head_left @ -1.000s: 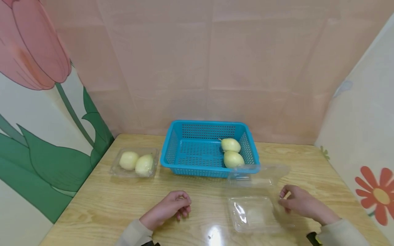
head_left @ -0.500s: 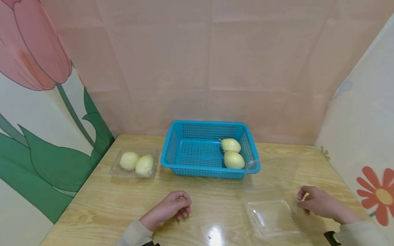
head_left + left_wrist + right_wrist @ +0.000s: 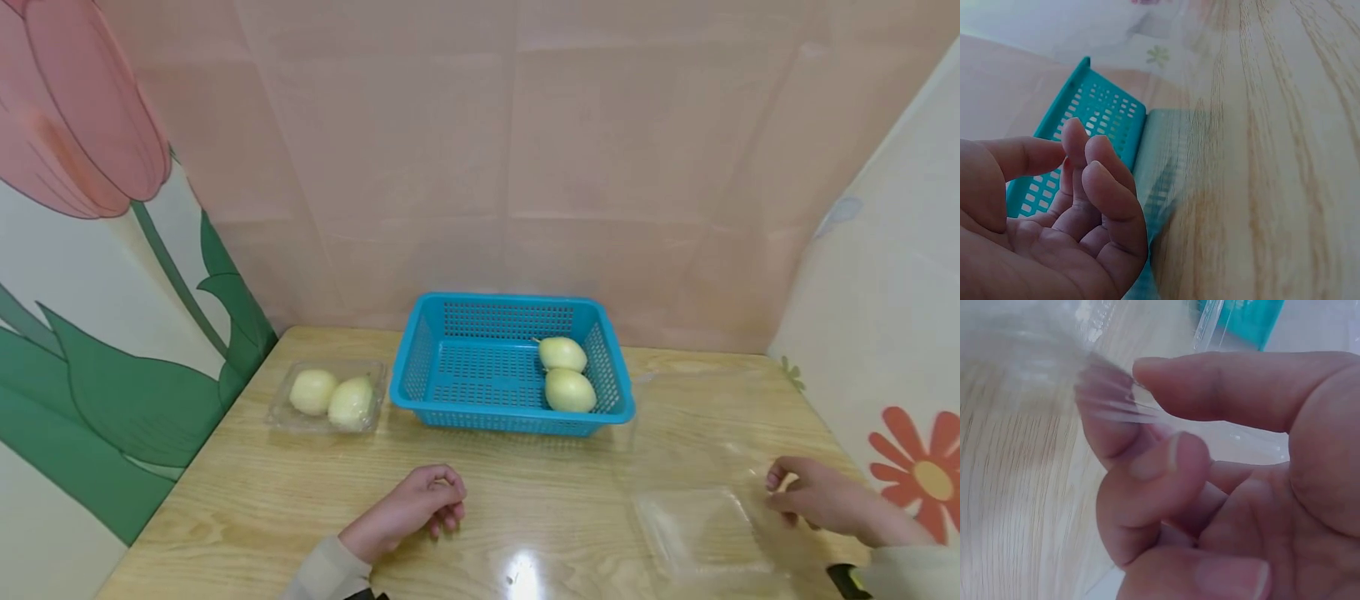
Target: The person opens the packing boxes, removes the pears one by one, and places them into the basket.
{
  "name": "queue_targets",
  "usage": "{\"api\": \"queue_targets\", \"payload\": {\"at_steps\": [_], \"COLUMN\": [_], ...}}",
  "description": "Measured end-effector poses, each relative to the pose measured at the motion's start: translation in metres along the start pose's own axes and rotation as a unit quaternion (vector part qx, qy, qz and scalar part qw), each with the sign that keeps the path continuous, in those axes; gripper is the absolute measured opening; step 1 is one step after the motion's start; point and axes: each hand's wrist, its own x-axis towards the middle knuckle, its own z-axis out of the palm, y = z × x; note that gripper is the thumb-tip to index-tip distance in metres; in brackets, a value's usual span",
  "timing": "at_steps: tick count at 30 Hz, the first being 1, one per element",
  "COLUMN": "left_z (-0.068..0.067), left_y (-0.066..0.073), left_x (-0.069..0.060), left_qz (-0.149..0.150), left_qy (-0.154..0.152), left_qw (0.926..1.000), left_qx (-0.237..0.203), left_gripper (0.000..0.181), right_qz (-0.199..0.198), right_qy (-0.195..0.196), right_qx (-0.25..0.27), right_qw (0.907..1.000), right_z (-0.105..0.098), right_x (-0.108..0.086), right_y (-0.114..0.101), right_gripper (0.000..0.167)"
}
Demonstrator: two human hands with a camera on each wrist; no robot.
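Note:
My right hand (image 3: 817,497) pinches the edge of an opened clear plastic clamshell box (image 3: 705,525) between thumb and index finger. In the right wrist view the thin clear plastic shows between those fingertips. The box's lid side reaches back toward the basket; its outline is faint. My left hand (image 3: 412,506) rests near the front of the table, its fingers loosely curled around nothing. Behind it stands a blue plastic basket (image 3: 510,415), with two pale yellow-green pears (image 3: 570,390) against its right side. A second clear box (image 3: 281,417) at the left holds two more pears (image 3: 351,404).
The wooden table (image 3: 247,508) ends at a pink cloth backdrop (image 3: 510,167). Panels painted with a tulip (image 3: 82,108) and a red flower (image 3: 930,475) stand at its left and right sides.
My right hand has moved to the right, drawing the opened clamshell box with it, away from the basket's front corner. The left hand, basket and pears have stayed in place.

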Motion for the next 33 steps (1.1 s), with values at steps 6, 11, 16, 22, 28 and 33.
{"api": "queue_targets", "payload": {"at_steps": [6,11,16,22,28,33], "left_z": [-0.002,-0.004,-0.005,-0.008,-0.010,-0.011], "left_y": [-0.001,-0.001,0.001,0.002,0.002,0.002], "left_x": [0.000,0.000,0.000,-0.001,-0.003,-0.003], "left_qz": [0.005,0.004,0.004,0.005,0.010,0.011], "left_qy": [0.005,0.014,0.016,0.013,0.011,0.012], "left_qw": [1.0000,0.9999,0.9999,0.9999,0.9999,0.9999], "left_qx": [0.000,-0.002,-0.002,0.001,-0.002,-0.005], "left_gripper": [0.020,0.020,0.020,0.024,0.026,0.026], "right_qz": [0.057,0.088,0.095,0.074,0.054,0.055], "right_qy": [0.041,0.049,0.060,0.082,0.100,0.109], "right_qx": [-0.027,-0.016,-0.007,-0.006,-0.023,-0.041], "right_qw": [0.9972,0.9948,0.9937,0.9939,0.9933,0.9917], "right_z": [-0.006,-0.012,-0.020,-0.025,-0.032,-0.039], "right_x": [0.004,0.013,0.024,0.036,0.046,0.052], "right_y": [0.007,0.013,0.015,0.014,0.011,0.010], "right_gripper": [0.013,0.016,0.021,0.031,0.042,0.055]}}
